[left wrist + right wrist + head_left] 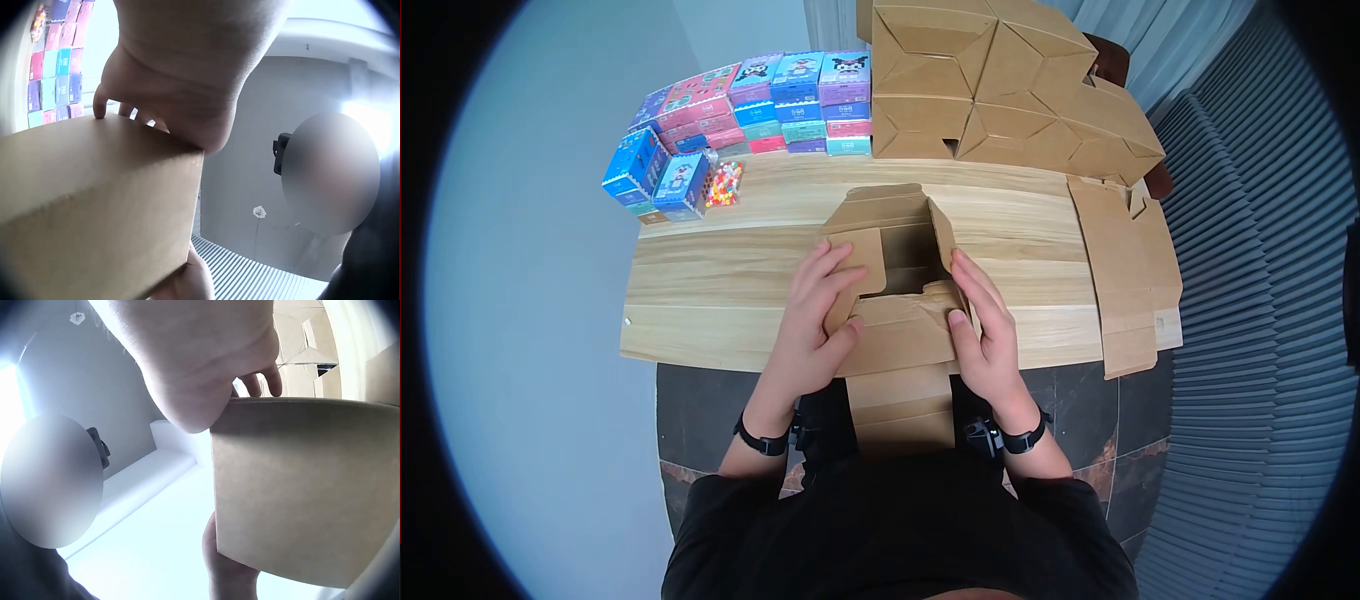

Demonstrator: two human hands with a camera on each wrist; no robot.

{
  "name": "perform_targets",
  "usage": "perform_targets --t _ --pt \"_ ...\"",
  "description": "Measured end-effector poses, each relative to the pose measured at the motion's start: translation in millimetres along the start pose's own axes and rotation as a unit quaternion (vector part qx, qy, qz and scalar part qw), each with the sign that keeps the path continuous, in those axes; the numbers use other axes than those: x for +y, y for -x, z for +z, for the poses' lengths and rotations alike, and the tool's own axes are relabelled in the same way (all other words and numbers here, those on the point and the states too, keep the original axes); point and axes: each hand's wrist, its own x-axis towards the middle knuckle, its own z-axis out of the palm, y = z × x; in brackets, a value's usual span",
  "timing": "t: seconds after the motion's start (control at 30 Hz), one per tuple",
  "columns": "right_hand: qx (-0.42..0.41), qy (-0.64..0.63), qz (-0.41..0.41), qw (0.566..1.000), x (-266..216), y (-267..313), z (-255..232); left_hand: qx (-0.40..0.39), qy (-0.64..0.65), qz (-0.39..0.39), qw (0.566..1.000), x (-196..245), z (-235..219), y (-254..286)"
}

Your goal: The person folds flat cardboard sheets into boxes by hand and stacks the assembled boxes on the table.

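A brown cardboard box (895, 335) with its top flaps raised sits at the table's near edge, its dark inside showing. My left hand (815, 310) holds its left side, fingers spread over the left flap (866, 255) and thumb at the near panel. On the other side, my right hand (988, 330) grips the right corner, thumb on the near edge and fingers along the right flap (941, 235). A long cardboard panel (900, 405) hangs below the box towards my lap. Both wrist views show the box's plain walls (106, 225) close up against the palms.
Colourful small boxes (798, 85) are stacked at the back left, beside a bag of coloured beads (725, 184). Folded brown boxes (1000, 90) stand piled at the back right. A flattened cardboard sheet (1125, 270) lies over the right end of the wooden table (700, 280).
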Motion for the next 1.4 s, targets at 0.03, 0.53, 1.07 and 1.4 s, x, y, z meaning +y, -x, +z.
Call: perform_targets --t 0.03,0.53,1.07,1.4 --pt "-0.018 0.019 -0.010 1.000 1.2 0.3 -0.5 -0.023 -0.030 0.020 0.999 -7.0 -2.0 1.0" --pt "-0.025 -0.039 0.014 0.999 5.9 4.1 2.1 -0.086 -0.063 -0.023 0.994 15.5 -19.8 -25.4" --pt "-0.014 -0.088 0.007 0.996 16.4 11.1 9.8 0.082 0.049 -0.029 0.995 4.1 -9.5 -28.4" --pt "-0.006 -0.098 0.005 0.995 21.1 12.0 12.5 -0.054 -0.064 0.070 0.994 3.2 -17.6 -24.7"
